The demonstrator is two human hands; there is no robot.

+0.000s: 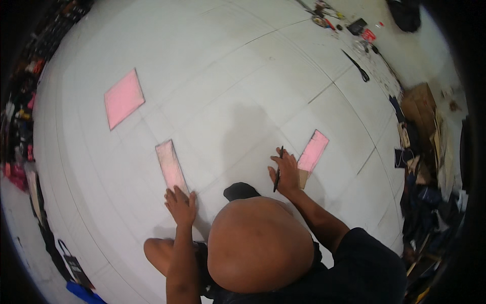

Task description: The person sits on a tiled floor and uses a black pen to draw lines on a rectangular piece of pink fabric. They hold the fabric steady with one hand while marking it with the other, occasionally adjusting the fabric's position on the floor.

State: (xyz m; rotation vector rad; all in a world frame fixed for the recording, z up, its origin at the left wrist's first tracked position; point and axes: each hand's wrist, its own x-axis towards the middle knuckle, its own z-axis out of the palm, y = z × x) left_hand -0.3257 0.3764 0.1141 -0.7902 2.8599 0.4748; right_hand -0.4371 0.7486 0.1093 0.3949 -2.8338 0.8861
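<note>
My left hand (180, 205) lies with its fingers spread on the near end of a long pink strip (169, 162) with dark edges. A slim dark pen (278, 169) sits between the fingers of my right hand (287, 172). That hand rests low over the white surface, beside a second pink strip (315, 147) with a brown lower end (303, 178). A larger pink four-sided piece (124, 99) lies flat at the far left, apart from both hands.
Black-handled scissors (358, 67) lie at the far right, near small clutter (357, 28). Dark cloth and cardboard (420, 109) are piled along the right edge. Many mixed items (23, 116) line the left side. My bent knee (260, 243) rises between my arms. Thin lines cross the white surface (202, 86).
</note>
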